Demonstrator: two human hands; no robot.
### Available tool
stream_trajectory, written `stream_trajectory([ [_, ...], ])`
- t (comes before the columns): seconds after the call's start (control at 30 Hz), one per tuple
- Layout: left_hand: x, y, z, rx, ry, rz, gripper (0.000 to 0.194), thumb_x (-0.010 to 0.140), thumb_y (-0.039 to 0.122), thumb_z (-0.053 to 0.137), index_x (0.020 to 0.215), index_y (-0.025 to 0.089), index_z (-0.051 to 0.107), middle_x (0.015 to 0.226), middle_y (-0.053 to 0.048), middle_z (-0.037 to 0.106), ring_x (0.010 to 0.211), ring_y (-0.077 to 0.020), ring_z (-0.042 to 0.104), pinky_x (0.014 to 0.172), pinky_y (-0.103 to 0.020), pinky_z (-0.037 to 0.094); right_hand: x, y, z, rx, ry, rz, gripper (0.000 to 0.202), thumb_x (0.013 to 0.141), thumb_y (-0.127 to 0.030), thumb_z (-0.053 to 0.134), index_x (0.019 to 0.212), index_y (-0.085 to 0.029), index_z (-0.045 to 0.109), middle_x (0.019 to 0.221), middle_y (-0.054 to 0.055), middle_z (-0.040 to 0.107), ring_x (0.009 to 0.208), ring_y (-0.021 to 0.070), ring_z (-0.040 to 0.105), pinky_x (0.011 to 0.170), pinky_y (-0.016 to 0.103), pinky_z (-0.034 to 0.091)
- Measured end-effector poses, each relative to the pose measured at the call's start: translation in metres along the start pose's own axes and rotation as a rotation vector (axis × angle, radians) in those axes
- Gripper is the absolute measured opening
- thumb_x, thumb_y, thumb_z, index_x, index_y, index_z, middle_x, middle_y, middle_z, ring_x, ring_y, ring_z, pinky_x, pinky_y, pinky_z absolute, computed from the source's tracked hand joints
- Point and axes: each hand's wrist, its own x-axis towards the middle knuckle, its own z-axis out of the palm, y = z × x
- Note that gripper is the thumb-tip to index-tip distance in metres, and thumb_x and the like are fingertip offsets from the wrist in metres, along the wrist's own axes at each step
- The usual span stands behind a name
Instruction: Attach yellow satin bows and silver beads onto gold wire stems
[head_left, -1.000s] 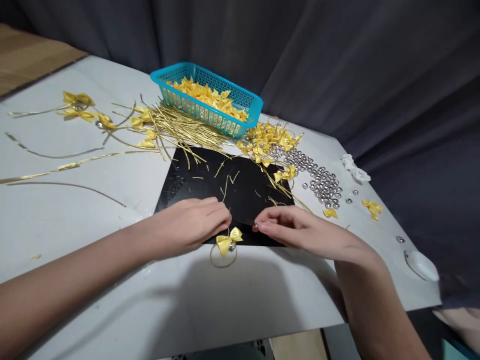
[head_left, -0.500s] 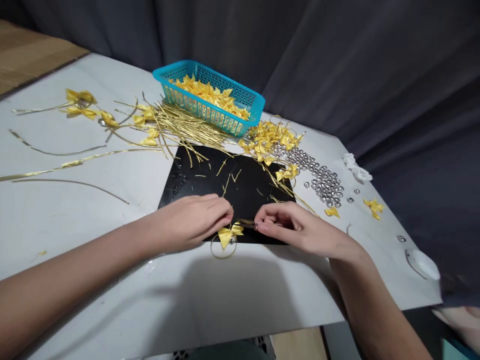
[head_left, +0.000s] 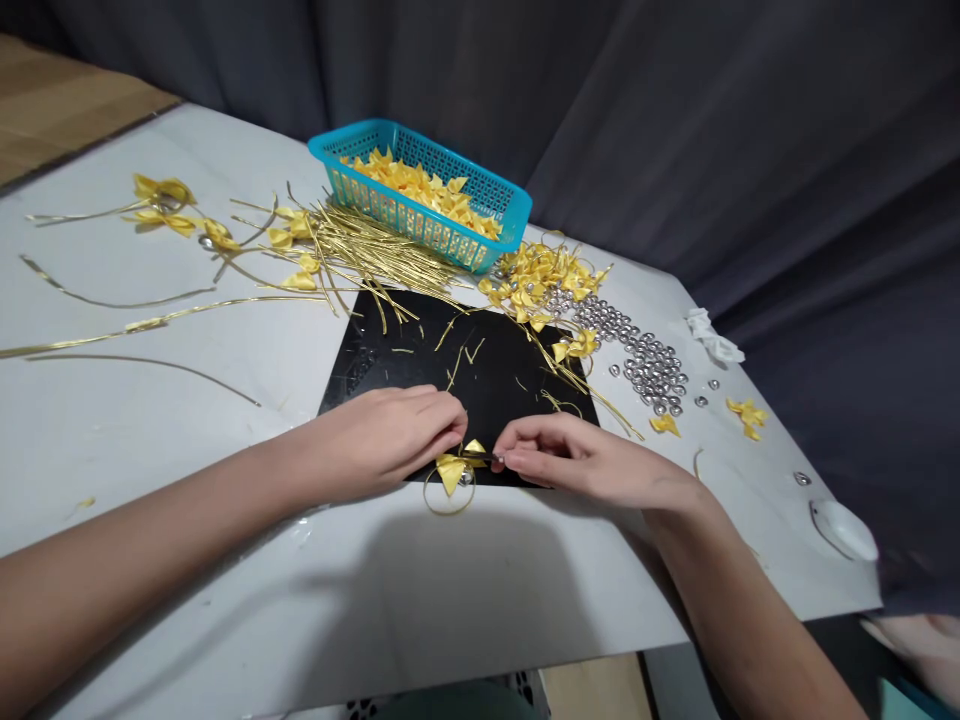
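A yellow ribbon bow with a silver bead and a thin gold cord loop lies at the front edge of the black mat. My left hand is closed at the bow's upper edge, its fingertips pinching it; the exact grip is partly hidden. From the right, my right hand pinches a thin dark strip between thumb and forefinger. The strip reaches across the bow; whether it is cord or a slim tool, I cannot tell.
Behind the mat stand a blue basket of yellow bows and a pile of gold cords. Finished-looking bows and silver beads lie to the right. A white oval object sits near the right edge. Another person's hand shows at lower right.
My right hand has moved slightly left and down, bringing the thin strip farther over the bow. My left hand has stayed almost still.
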Motion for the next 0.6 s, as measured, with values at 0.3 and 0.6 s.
stream_trajectory([
  [0.3,0.0017,0.0,-0.0008,-0.013,-0.003,-0.019,0.022,0.095,0.027,0.03,0.085,0.019,0.048,0.077,-0.002,0.054,0.069,-0.0162,0.051,0.061,-0.027,0.037,0.0063,0.0002,0.0005,0.085,-0.033,0.021,0.045,0.081,-0.055,0.054,0.084,-0.01,0.058,0.053,-0.008,0.036,0.047,0.0044,0.027,0.042,0.021,0.016],
  [0.6,0.0016,0.0,0.0004,-0.013,0.015,-0.024,0.021,0.095,0.026,0.031,0.084,0.019,0.048,0.077,-0.002,0.055,0.069,-0.0163,0.051,0.06,-0.027,0.037,0.0073,0.0011,0.0003,0.089,-0.046,0.018,0.047,0.079,-0.056,0.055,0.083,-0.01,0.058,0.054,-0.007,0.038,0.049,0.0043,0.028,0.043,0.021,0.017],
])
